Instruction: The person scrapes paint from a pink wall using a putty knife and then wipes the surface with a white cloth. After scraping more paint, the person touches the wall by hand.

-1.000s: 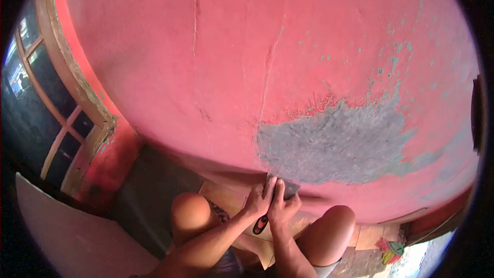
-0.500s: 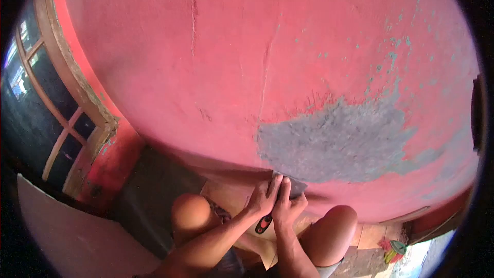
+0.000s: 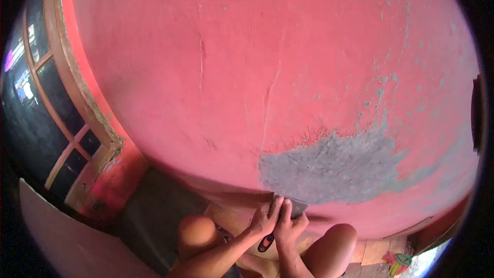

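Note:
Both hands are closed around a scraper with a wide, flat grey blade (image 3: 297,207) and a black and red handle (image 3: 265,243). My left hand (image 3: 264,219) grips it from the left, fingers pointing up along the blade. Beside it, my right hand (image 3: 290,225) wraps the tool from the right, its fingertips pressed on the blade's face. The blade's far edge lies at the pink wall (image 3: 231,98), just below a bare grey patch (image 3: 329,167); whether it touches cannot be made out. My palms hide the tool's middle.
My bent knees flank the hands. On the left are a wood-framed window (image 3: 62,108), a dark mat (image 3: 149,216) and a brownish panel (image 3: 67,231). Colourful leaf-like items (image 3: 399,263) lie on the floor at lower right. Flaked paint and cracks mark the wall.
The view has tilted upward, so wall, hands and knees all sit lower in the picture. Both hands keep their grip on the scraper, at nearly the same place below the grey patch.

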Motion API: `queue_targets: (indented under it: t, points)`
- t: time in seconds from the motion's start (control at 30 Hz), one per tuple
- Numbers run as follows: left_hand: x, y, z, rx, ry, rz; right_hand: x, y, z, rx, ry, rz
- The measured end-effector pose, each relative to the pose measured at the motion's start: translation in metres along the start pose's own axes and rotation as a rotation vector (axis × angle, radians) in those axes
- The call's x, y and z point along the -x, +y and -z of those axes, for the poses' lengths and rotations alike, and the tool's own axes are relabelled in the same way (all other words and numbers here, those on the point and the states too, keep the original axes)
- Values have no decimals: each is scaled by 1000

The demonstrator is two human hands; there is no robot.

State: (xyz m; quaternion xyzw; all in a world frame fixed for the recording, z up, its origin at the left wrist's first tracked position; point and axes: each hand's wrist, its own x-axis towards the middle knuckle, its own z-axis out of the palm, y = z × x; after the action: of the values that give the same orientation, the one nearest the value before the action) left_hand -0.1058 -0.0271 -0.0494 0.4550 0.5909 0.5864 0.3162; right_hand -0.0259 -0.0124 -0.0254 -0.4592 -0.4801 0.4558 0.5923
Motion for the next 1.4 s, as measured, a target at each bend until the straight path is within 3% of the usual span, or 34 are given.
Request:
queue_targets:
  t: [0.13,0.3,0.43,0.57,0.67,0.8,0.9,1.0,1.13,1.27,1.4]
  points:
    - [6,-19,-2,-108,-19,78,8,6,3,125,3,-2]
    - [2,-13,-2,-58,73,-36,6,16,-1,49,-15,-24]
    - [8,-11,-1,-22,14,180,8,20,3,54,-6,-38]
    - [0,6,3,37,5,15,4,5,-5,27,-3,-14]
    - [6,-28,-6,-54,49,35,2,18,3,57,-21,-2]
    - [2,-6,1,-2,1,137,3,6,-4,32,-1,-9]
    - [2,-20,-2,-10,25,80,2,10,-1,47,-9,-4]
    - [6,-14,1,-71,-3,193,10,15,-1,83,20,-10]
    - [2,3,1,3,73,-15,6,-6,-6,32,16,-9]
    - [5,-19,-1,-3,3,110,9,10,-1,145,11,-13]
    - [4,-5,2,-20,20,100,7,0,-2,68,-9,-54]
